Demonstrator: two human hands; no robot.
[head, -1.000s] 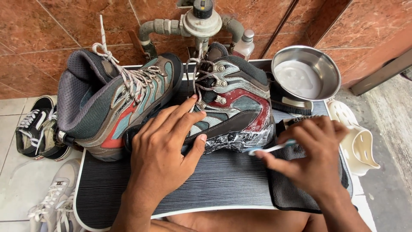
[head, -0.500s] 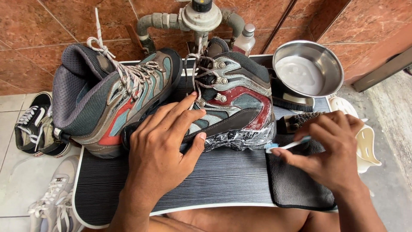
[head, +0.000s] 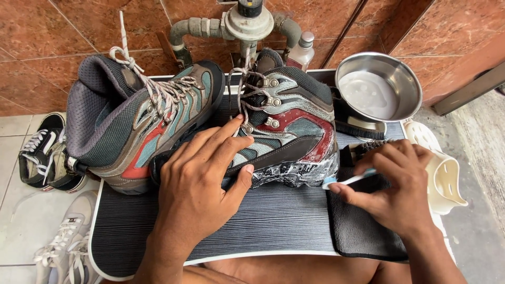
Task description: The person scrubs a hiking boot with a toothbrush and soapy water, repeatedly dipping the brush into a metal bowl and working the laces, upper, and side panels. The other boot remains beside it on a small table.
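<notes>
Ribbed mat (head: 273, 221), left hand (head: 202, 179) hiding boot (head: 294, 131) side, toothbrush (head: 350, 180) handle hidden

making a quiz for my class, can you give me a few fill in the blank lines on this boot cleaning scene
1. The left hand presses on the soapy ____ boot.
2. The right hand holds a small ____ at that boot's sole.
3. A dark ____ lies under the right hand.
4. The metal bowl stands to the ____ of the boots.

Missing words: right; brush; cloth; right

Soapy, wet-glossy boot (head: 286, 137) of mesh and leather; ribbed matt mat (head: 273, 221); shiny steel bowl (head: 407, 79); soft dark cloth (head: 363, 231); polished stone wall (head: 63, 37).
</notes>
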